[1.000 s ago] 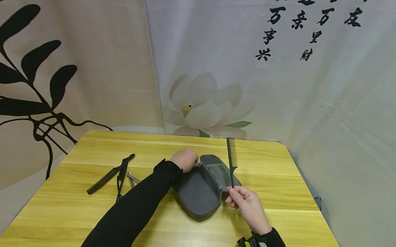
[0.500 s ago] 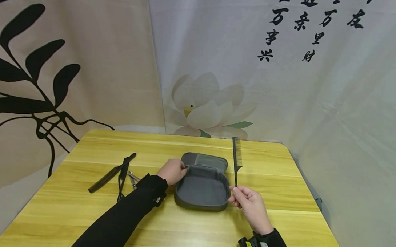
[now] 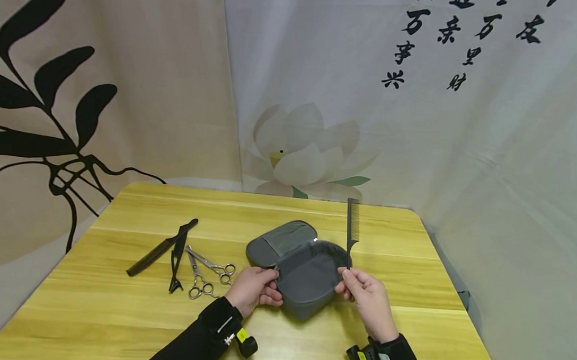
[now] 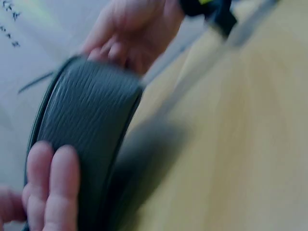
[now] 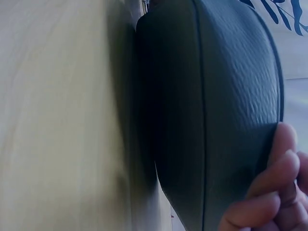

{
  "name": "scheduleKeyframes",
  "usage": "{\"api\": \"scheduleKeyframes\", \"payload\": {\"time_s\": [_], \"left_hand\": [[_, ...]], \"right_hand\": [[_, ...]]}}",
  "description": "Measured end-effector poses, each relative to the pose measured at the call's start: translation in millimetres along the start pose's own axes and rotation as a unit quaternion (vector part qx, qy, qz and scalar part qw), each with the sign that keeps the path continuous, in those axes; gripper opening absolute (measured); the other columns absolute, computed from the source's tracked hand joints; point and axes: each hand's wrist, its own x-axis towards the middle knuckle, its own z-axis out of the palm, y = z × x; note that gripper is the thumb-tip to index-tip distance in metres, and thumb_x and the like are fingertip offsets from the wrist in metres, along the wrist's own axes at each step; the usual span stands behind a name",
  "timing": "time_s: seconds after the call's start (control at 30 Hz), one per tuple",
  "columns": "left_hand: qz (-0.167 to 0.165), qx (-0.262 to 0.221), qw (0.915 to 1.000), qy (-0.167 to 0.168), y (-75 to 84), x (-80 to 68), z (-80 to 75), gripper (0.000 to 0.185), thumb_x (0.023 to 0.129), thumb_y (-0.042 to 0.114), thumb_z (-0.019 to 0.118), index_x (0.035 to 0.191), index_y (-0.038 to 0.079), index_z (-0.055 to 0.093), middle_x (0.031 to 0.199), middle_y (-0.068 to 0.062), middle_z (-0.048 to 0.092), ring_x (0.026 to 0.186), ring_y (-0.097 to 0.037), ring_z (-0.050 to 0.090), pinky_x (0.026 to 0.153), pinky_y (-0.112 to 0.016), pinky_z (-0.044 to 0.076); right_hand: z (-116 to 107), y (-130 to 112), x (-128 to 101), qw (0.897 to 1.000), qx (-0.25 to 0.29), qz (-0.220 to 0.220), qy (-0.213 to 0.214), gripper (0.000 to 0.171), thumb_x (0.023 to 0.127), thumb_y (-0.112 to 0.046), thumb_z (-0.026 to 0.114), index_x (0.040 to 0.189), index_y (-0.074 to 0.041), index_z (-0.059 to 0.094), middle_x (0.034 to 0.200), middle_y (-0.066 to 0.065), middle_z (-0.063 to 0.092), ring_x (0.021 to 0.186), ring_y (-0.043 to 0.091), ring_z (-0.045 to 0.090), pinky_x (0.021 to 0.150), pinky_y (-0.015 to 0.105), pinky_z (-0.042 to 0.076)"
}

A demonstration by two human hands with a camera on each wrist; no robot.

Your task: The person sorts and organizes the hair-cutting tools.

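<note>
One comb point(image 3: 351, 225) is pinched in your right hand point(image 3: 366, 296) beside the open case point(image 3: 303, 272); your left hand point(image 3: 251, 290) grips its rim; scissors point(image 3: 206, 273) lie beyond, unpacked.

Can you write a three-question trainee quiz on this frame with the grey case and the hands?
1. True or false: the grey case is zipped shut.
2. What does the right hand pinch? A) the tail comb B) the scissors C) the black hair clip
3. Fill in: the left hand grips the case's ____ edge, as seen from the head camera.

Key: 1 false, its flap lies open toward the far side of the table. 2 A, held upright by its thin tail beside the case. 3 left.
</note>
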Motion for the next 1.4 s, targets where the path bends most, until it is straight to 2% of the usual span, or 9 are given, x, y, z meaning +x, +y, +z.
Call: {"api": "scheduleKeyframes", "payload": {"time_s": [0.27,0.4,0.47,0.57,0.67,0.73,0.87,1.2,1.4], "left_hand": [[-0.002,-0.103,0.9937,0.043,-32.7,-22.7,43.1,0.03,0.108,0.011,0.055,0.126,-0.006,0.038,0.086,-0.007,0.058,0.069,-0.018,0.076,0.076,-0.042,0.069],[-0.037,-0.133,0.9902,0.019,-46.4,-35.2,60.6,0.033,0.108,0.015,0.062,0.125,-0.006,0.043,0.092,-0.008,0.065,0.08,-0.019,0.079,0.084,-0.043,0.068],[-0.057,-0.142,0.9882,-0.009,-49.0,-41.0,63.6,0.041,0.108,0.021,0.065,0.129,-0.008,0.045,0.095,-0.008,0.068,0.085,-0.02,0.08,0.088,-0.043,0.067],[-0.072,-0.154,0.9843,-0.049,-49.2,-44.9,60.5,0.072,0.109,0.043,0.063,0.147,-0.011,0.035,0.102,-0.008,0.071,0.092,-0.021,0.08,0.092,-0.042,0.067],[-0.076,-0.168,0.9802,-0.071,-47.4,-44.2,54.0,0.091,0.108,0.061,0.052,0.156,-0.012,0.025,0.105,-0.008,0.074,0.097,-0.022,0.08,0.095,-0.041,0.065],[-0.069,-0.177,0.9789,-0.075,-46.5,-42.9,49.8,0.089,0.11,0.061,0.046,0.157,-0.01,0.022,0.109,-0.008,0.074,0.102,-0.022,0.079,0.098,-0.041,0.064],[-0.05,-0.202,0.9757,-0.068,-45.7,-39.7,44.7,0.075,0.114,0.051,0.041,0.153,-0.012,0.032,0.123,-0.011,0.074,0.113,-0.021,0.076,0.107,-0.041,0.06],[-0.026,-0.292,0.9534,-0.072,-48.3,-35.7,36.2,0.068,0.115,0.046,0.042,0.158,-0.002,0.024,0.137,-0.009,0.067,0.124,-0.021,0.071,0.12,-0.042,0.051],[-0.034,-0.266,0.9589,-0.092,-49.8,-38.2,33.8,0.061,0.116,0.036,0.048,0.157,-0.002,0.023,0.132,-0.008,0.071,0.123,-0.023,0.072,0.118,-0.042,0.053]], "right_hand": [[-1,4,5,1.0,-0.003,0.009,0.021,0.039,0.109,-0.028,0.064,0.127,0.006,0.072,0.076,-0.002,0.07,0.069,0.01,0.06,0.067,0.023,0.055],[-5,9,13,0.999,-0.037,0.002,0.035,0.039,0.109,-0.031,0.064,0.126,0.003,0.074,0.077,-0.001,0.067,0.071,0.01,0.06,0.067,0.024,0.054],[-7,13,16,0.998,-0.045,-0.001,0.039,0.038,0.11,-0.031,0.063,0.124,0.002,0.074,0.078,0.001,0.067,0.072,0.01,0.059,0.066,0.023,0.053],[-8,15,21,0.998,-0.05,-0.004,0.036,0.037,0.11,-0.031,0.063,0.122,0.002,0.075,0.082,0.006,0.07,0.074,0.011,0.058,0.065,0.022,0.052],[-9,16,24,0.998,-0.055,-0.002,0.03,0.038,0.11,-0.031,0.062,0.126,0.001,0.075,0.092,0.012,0.072,0.076,0.011,0.057,0.065,0.022,0.051],[-10,16,23,0.998,-0.06,0.004,0.027,0.037,0.11,-0.03,0.063,0.128,0.0,0.075,0.104,0.015,0.075,0.077,0.011,0.056,0.064,0.022,0.05],[-11,15,20,0.996,-0.086,0.008,0.038,0.035,0.108,-0.029,0.067,0.13,-0.004,0.077,0.126,0.016,0.076,0.083,0.01,0.057,0.063,0.022,0.046],[-7,10,16,0.983,-0.161,-0.015,0.082,0.025,0.104,-0.026,0.073,0.107,-0.004,0.083,0.091,0.012,0.077,0.075,0.012,0.057,0.064,0.022,0.045],[-5,11,14,0.975,-0.193,-0.059,0.088,0.03,0.107,-0.029,0.068,0.097,-0.003,0.081,0.074,0.009,0.073,0.062,0.009,0.055,0.057,0.022,0.044]]}}
